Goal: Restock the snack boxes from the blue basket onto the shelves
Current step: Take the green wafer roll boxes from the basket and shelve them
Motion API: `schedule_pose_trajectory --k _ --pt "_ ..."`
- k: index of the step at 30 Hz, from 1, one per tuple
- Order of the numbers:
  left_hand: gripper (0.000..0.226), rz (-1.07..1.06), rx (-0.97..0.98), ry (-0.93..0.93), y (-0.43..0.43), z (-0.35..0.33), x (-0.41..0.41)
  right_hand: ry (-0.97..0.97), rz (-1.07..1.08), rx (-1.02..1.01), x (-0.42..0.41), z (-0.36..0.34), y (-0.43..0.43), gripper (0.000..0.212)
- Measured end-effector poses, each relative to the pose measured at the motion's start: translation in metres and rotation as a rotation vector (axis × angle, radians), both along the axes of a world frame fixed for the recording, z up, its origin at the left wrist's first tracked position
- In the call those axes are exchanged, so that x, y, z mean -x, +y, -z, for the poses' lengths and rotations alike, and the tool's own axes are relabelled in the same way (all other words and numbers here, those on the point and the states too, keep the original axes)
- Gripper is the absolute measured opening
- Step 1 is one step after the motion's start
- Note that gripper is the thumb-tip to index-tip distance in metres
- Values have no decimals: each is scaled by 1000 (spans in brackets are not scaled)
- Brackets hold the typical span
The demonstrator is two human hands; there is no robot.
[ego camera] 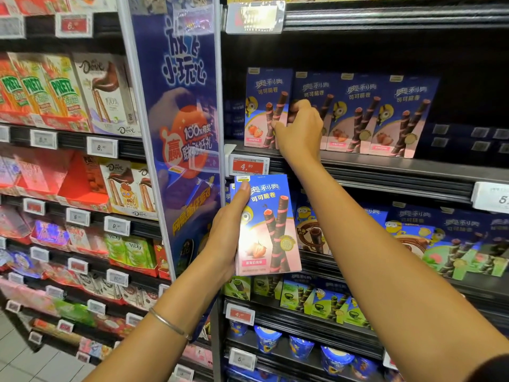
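My left hand [227, 232] grips a blue and pink strawberry wafer-roll snack box [265, 224] upright in front of the shelving, thumb on its top left corner. My right hand [300, 130] reaches up to the black shelf [385, 164] and its fingers curl round the edge of a standing box [305, 89] in a row of matching boxes. Another box of that row [265, 106] stands just left of the hand, and more [396, 114] stand to its right. The blue basket is out of view.
A blue promotional banner [181, 119] hangs upright between two shelf bays. Pretz, Dove and Pocky boxes [63, 89] fill the left bay. Below the held box are shelves of brown and green wafer-roll boxes [440, 244] and cups [300, 346]. A red price tag [248, 166] sits on the shelf edge.
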State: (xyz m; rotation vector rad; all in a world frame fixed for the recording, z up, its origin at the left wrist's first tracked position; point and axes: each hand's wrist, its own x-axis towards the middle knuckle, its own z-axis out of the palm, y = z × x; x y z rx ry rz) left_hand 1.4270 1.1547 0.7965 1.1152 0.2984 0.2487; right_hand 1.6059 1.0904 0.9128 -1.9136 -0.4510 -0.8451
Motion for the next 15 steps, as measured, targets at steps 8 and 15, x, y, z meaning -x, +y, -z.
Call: schedule_pose_trajectory --k 8,15 --pt "63 -17 -20 -7 -1 0 6 -10 -139 -113 26 2 -12 43" --pt "63 -63 -9 -36 -8 -1 12 185 -458 -330 97 57 -57 23"
